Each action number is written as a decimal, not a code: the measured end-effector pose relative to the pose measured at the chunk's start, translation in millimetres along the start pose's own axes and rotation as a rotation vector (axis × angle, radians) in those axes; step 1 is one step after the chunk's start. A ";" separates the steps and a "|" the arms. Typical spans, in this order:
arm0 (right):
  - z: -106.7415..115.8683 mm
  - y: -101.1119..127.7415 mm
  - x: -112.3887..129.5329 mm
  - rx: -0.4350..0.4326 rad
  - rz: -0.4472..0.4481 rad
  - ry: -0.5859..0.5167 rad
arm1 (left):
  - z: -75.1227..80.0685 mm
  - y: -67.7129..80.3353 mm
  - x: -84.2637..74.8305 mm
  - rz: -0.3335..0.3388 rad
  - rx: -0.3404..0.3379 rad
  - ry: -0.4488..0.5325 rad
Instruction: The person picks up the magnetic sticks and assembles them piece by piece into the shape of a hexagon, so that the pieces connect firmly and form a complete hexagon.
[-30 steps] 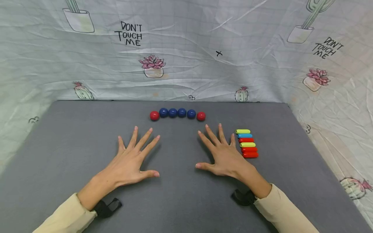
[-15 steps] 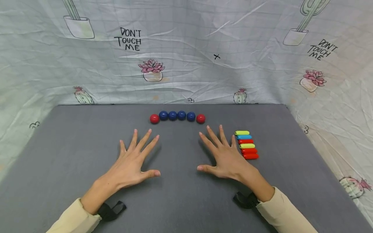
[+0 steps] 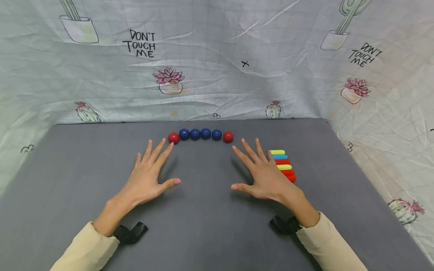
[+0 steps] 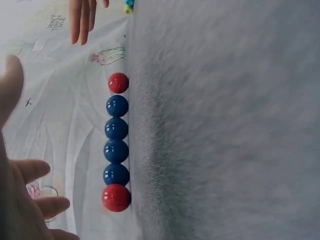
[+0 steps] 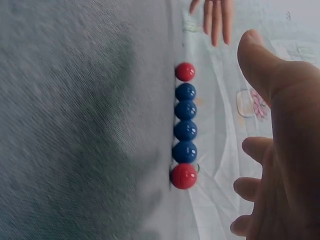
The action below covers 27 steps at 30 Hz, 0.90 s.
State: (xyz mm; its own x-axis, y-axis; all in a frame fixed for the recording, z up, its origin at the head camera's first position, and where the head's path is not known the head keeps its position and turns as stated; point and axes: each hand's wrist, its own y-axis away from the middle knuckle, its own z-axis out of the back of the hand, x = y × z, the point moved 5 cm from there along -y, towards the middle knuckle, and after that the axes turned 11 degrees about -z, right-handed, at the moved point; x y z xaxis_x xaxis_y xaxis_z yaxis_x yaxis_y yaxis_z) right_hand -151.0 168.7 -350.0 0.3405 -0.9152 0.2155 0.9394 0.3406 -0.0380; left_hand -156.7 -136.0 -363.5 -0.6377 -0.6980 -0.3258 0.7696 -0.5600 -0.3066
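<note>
Nothing's actually been picked up here as far as I can tell. Left hand (image 3: 147, 177) hovers flat over the fuzzy grey mat (image 3: 68, 180), fingers spread, gripping nothing, its tips just short of the glossy left red ball (image 3: 173, 137). That ball starts a neat row: four shiny blue balls (image 3: 200, 134), then another red ball (image 3: 228, 136). Right hand (image 3: 262, 175) is splayed and empty too, just beside a stack of smooth rounded plastic sticks (image 3: 283, 165).
</note>
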 end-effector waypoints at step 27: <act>31.8 -30.4 -88.9 0.018 -0.036 -0.455 | -14.4 -55.8 50.5 0.137 -0.420 0.249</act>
State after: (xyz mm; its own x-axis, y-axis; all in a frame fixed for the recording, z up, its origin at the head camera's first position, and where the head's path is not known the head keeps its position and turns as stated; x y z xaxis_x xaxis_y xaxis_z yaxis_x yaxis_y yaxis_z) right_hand -211.1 246.6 -337.0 0.2522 -0.7399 0.6236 0.9482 0.3176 -0.0066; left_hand -232.3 -133.6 -375.8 -0.5595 -0.5965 -0.5755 0.8002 -0.2076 -0.5627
